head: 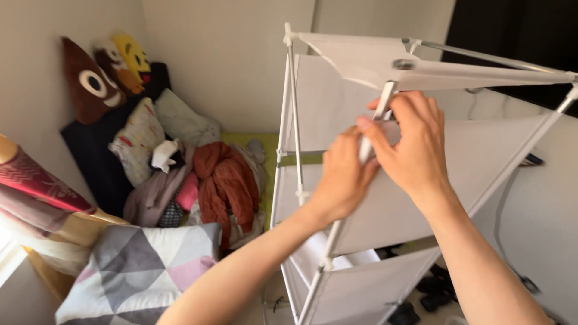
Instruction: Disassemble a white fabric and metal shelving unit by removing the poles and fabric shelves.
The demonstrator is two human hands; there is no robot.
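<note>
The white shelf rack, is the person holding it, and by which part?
Yes. Both hands, left hand and right hand, grip a front upright pole of the white fabric shelf rack, just under its top shelf.

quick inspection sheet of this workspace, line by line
surface: bed with yellow-green sheet, largely covered.
job's things: white fabric shelf rack with thin white poles, tilted; both hands grip its front white pole.
clutter: rust-orange garment, patterned pillows, brown and yellow plush cushions, grey geometric-print pillow.
grippers: left hand closed around the pole; right hand closed on it just above.
cables: thin cable along the right wall.
surroundings: plain pale walls; dark shoes on the floor under the rack.
</note>
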